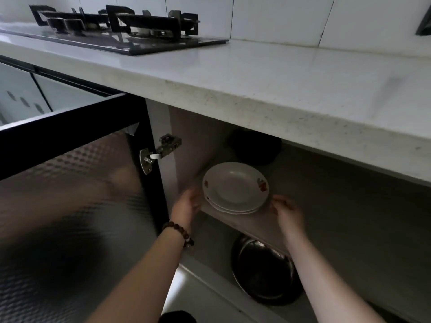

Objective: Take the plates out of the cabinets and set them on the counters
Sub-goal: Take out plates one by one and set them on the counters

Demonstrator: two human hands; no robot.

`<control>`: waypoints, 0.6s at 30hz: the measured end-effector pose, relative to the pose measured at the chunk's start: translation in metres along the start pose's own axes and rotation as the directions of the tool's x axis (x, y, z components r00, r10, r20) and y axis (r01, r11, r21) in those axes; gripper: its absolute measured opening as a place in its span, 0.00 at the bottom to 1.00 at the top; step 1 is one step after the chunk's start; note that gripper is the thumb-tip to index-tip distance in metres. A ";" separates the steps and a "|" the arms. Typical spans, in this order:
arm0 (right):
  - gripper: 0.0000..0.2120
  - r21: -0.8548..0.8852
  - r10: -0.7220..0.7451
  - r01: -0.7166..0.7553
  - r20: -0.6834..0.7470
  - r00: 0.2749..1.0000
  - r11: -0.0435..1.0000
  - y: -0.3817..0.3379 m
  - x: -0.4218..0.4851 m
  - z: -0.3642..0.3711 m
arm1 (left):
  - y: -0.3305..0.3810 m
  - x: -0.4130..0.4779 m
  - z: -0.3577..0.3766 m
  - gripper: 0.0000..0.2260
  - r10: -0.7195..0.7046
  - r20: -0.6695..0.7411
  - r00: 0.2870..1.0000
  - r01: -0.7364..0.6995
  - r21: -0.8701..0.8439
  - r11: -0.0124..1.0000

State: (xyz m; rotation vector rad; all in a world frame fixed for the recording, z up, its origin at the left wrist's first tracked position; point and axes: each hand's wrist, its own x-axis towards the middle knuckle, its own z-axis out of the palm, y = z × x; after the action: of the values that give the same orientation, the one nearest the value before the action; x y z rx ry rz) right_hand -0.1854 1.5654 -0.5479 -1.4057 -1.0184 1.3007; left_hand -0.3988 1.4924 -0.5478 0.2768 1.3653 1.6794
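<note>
A short stack of white plates (235,188) with small red flower prints rests on the upper shelf (261,229) of the open lower cabinet. My left hand (187,205) is at the stack's left edge, fingers curled against the rim. My right hand (288,212) is just off the stack's right edge, fingers spread, with a small gap to the plates. The white counter (268,82) runs above the cabinet.
The cabinet door (70,194) stands swung open on the left, its hinge (158,152) showing. A dark pot (255,148) sits behind the plates. A steel basin (265,273) lies on the cabinet floor. A gas hob (116,29) occupies the counter's far left.
</note>
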 end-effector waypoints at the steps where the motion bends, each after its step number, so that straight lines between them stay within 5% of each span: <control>1: 0.07 0.002 0.021 -0.021 -0.016 1.000 1.000 -0.003 0.007 0.003 | 0.002 0.007 0.005 0.16 -0.010 0.001 1.000 0.010 -0.008 1.000; 5: 0.20 -0.009 0.147 -0.147 -0.017 0.989 0.989 -0.004 0.033 0.015 | 0.009 0.025 0.022 0.18 -0.068 0.044 0.997 0.069 -0.033 0.997; 10: 0.12 0.013 0.234 -0.238 0.120 0.965 0.971 -0.002 0.045 0.029 | 0.003 0.043 0.031 0.17 -0.032 0.057 0.998 0.029 0.057 0.998; 18: 0.13 0.081 0.211 -0.220 0.104 0.972 0.972 0.018 0.052 0.042 | -0.002 0.046 0.032 0.18 -0.045 0.058 0.997 0.048 -0.046 0.998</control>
State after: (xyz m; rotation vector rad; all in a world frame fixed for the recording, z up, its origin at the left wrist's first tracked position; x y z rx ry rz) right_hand -0.2225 1.6160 -0.5767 -1.4257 -0.8733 1.5662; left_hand -0.4017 1.5486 -0.5543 0.2619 1.2789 1.6512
